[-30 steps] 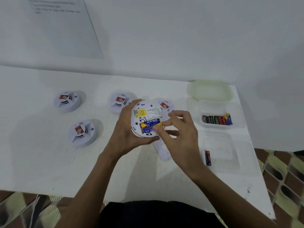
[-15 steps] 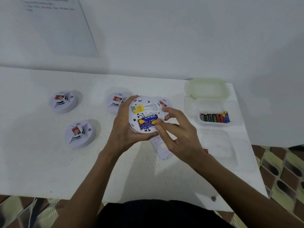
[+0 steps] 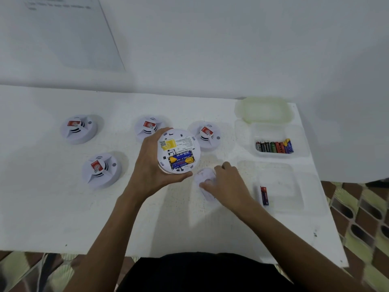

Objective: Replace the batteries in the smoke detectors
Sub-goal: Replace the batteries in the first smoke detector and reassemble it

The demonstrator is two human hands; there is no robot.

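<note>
Holding is confirmed on the left side: the left hand (image 3: 147, 171) is clamped round the rim of the smoke detector (image 3: 179, 144), which is raised above the tabletop (image 3: 63, 207) with its back face up. The compartment is open, and the fitted batteries (image 3: 181, 160) lie in it with their long axis running across the view, left to right, slightly tilted.

The right hand (image 3: 227, 182) is down on the battery cover (image 3: 205, 173). Its fingers curl onto the plate with the thumb at the far edge, which looks like a pinch. Whether the plate has left the surface cannot be told.

Governing relation: the cover lies just beside the detector, to its right and nearer the person, directly under the right hand. The left hand is occupied. The cover's long axis runs roughly away from and towards the person, crosswise to the compartment. In my judgement it must be turned about a quarter before it will seat.

Four other detectors (image 3: 101, 170) sit face up on the tabletop. The spare batteries (image 3: 273, 146) lie well to the right, and a loose battery (image 3: 264, 196) lies nearer.
</note>
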